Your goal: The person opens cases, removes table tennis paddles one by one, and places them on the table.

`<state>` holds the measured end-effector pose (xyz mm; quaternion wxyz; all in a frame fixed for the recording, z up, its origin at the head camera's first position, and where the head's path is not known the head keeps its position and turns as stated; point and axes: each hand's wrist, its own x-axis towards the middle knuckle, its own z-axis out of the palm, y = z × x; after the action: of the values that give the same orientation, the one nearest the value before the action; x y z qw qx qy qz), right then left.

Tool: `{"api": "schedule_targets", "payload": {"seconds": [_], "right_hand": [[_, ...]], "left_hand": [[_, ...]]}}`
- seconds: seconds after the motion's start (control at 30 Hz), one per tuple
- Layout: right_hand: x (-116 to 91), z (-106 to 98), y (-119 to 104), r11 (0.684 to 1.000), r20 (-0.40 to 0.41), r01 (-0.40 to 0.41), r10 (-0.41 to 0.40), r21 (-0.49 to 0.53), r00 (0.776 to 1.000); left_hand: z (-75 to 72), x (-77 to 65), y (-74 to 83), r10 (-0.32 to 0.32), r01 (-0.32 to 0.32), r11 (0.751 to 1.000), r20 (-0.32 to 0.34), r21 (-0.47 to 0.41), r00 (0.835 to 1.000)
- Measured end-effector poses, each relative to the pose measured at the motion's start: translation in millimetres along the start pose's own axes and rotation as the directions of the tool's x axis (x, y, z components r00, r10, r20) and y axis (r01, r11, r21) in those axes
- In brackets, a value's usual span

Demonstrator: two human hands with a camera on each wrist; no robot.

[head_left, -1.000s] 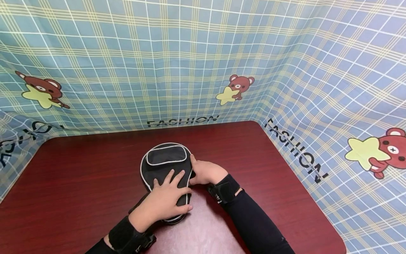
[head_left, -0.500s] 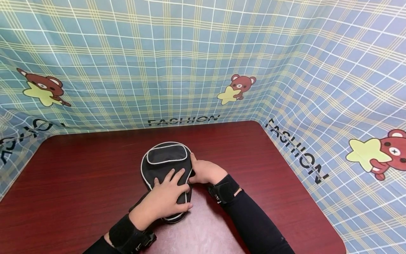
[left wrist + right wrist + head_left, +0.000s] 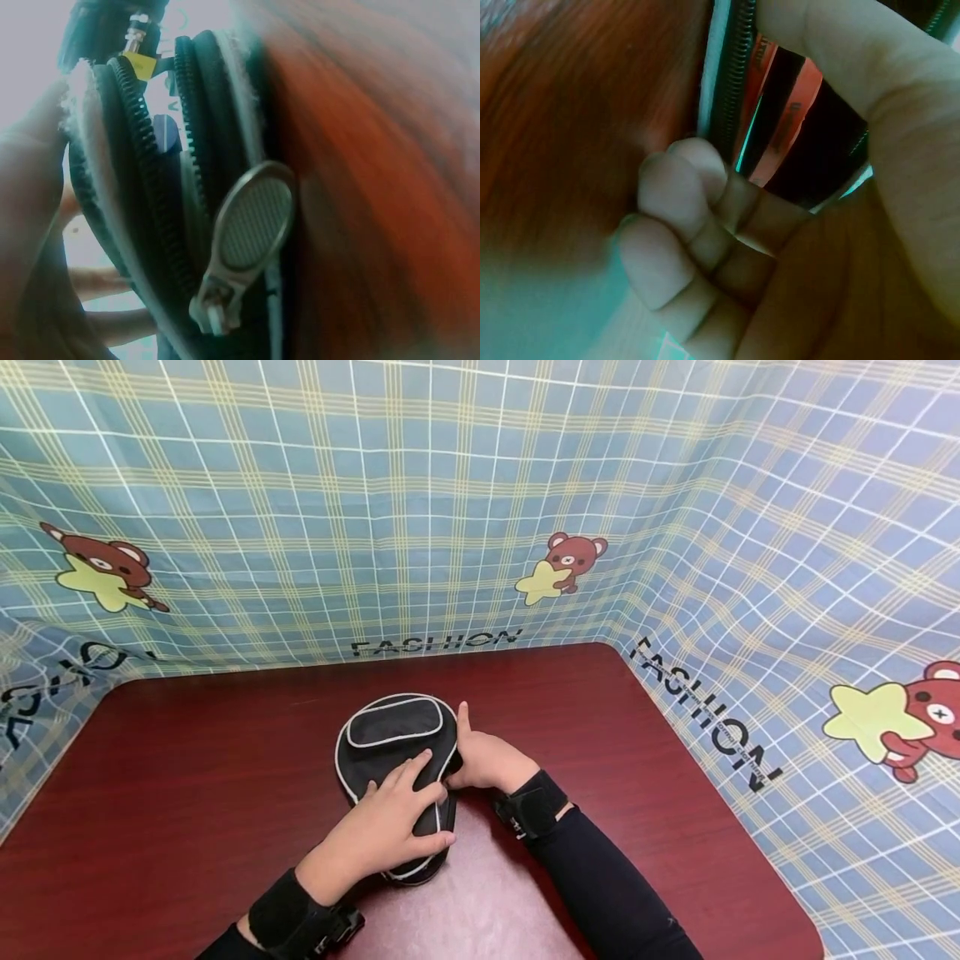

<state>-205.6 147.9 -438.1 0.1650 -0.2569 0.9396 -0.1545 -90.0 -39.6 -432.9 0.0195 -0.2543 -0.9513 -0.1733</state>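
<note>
A black table tennis paddle case (image 3: 371, 766) with white piping and a front pocket lies on the table. My left hand (image 3: 382, 827) rests across its narrow part, fingers spread over the top and thumb by the right edge. At the right edge of the case is my right hand (image 3: 491, 762), index finger extended upward and thumb at the side opening. The right wrist view shows its other fingers (image 3: 671, 191) curled by the zipper, thumb at the gap. Red-edged strips (image 3: 787, 127) show inside. A paddle-shaped zipper pull (image 3: 255, 217) hangs beside the parted zipper teeth.
The case lies on a dark red wooden table (image 3: 225, 793) with rounded corners. Behind and to the right hangs a blue plaid cloth (image 3: 300, 527) printed with bears and lettering. Black straps with small devices (image 3: 531, 806) sit on both wrists.
The left hand's fingers have drawn closer together and bent a little on the case. The right index finger has lifted off the case edge and points upward. The case has barely shifted.
</note>
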Motion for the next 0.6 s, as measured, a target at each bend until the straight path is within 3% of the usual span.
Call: {"api": "schedule_targets", "payload": {"seconds": [0.23,0.4,0.6], "right_hand": [[3.2,-2.6,2.2,1.0,0.021,-0.001,0.002,-0.017,1.0],[5.9,-5.5,3.4,1.0,-0.01,0.014,-0.014,-0.022,1.0],[6.2,-0.8,5.7,0.996,-0.015,0.058,-0.059,-0.067,0.998]], "left_hand": [[-3.3,-1.2,-6.0,0.029,-0.029,0.999,-0.027,0.02,0.999],[-6.0,-0.4,-8.5,0.058,-0.056,0.998,-0.098,0.03,0.994],[-7.8,-4.9,-6.9,0.025,-0.025,1.0,-0.129,0.004,0.991]]}}
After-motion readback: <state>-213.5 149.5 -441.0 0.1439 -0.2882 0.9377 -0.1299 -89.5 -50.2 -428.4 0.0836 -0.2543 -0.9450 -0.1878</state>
